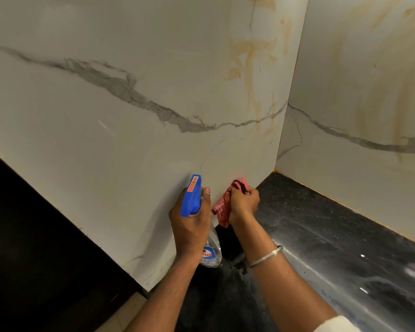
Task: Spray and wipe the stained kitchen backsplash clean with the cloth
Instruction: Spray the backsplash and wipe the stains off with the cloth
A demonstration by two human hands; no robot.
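The white marble-look backsplash (153, 68) carries yellowish-brown streaks (252, 68) near its corner, and more streaks (374, 97) on the adjoining right panel. My left hand (192, 226) grips a clear spray bottle (211, 252) with a blue trigger head (192, 195), nozzle close to the wall. My right hand (243, 203) holds a bunched red cloth (225, 207) against the lower part of the wall, just above the counter.
A glossy black stone counter (333, 236) runs along the right panel and meets the wall in a corner (274, 170). A dark area (34, 236) lies left of the wall panel's end. A metal bangle (266, 256) sits on my right wrist.
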